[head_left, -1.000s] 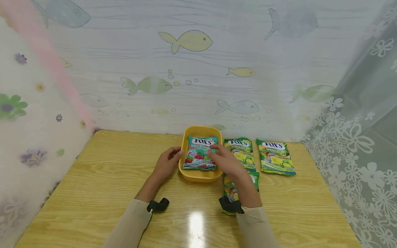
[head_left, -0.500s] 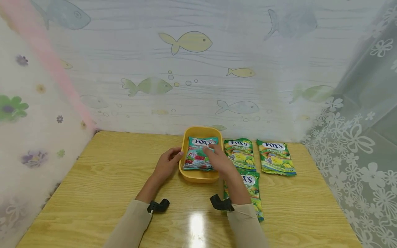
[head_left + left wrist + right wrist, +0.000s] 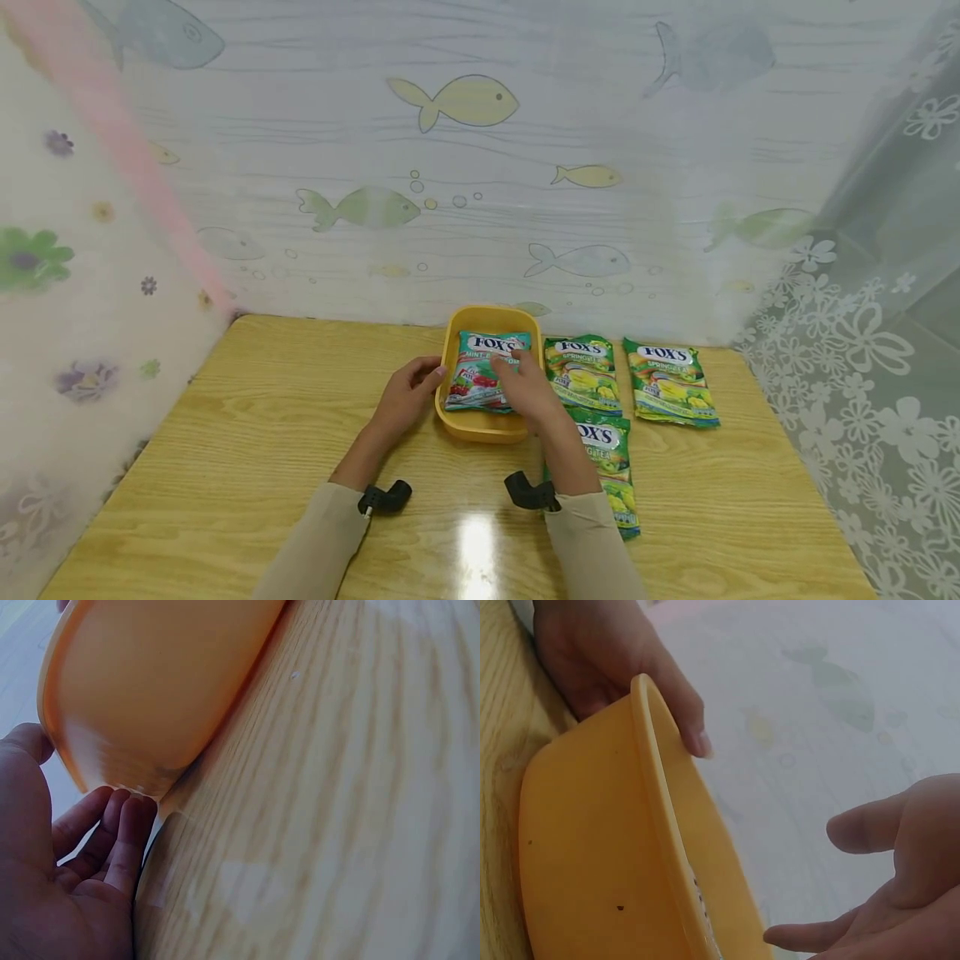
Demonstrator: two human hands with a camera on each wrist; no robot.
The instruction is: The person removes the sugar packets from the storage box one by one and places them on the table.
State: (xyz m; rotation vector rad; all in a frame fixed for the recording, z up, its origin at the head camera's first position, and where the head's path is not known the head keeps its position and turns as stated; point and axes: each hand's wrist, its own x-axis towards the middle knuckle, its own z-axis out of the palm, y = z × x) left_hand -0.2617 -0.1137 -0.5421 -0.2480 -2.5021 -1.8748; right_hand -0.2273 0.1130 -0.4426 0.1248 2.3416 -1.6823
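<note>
A yellow plastic tub [image 3: 480, 430] stands near the table's back edge. Inside lies a teal and red Fox's Mint Blossom candy bag [image 3: 480, 375]. My left hand [image 3: 402, 396] holds the tub's left side; the left wrist view shows its thumb at the rim and its fingertips [image 3: 139, 806] against the outer wall. Above the right part of the candy bag is my right hand [image 3: 528, 392], hiding some of it. In the right wrist view, this hand's thumb [image 3: 866, 825] and a finger are extended and apart, with nothing between them.
Right of the tub lie three green and yellow Fox's Spring Tea bags: one close beside it [image 3: 582, 375], one farther right [image 3: 670, 383], and one nearer me [image 3: 611, 467], partly under my right forearm. A fish-patterned curtain [image 3: 480, 208] hangs behind the wooden table [image 3: 247, 467].
My right hand and forearm have shifted left over the tub, uncovering more of the near green bag, whose lower end has swung slightly right. My left hand keeps its place.
</note>
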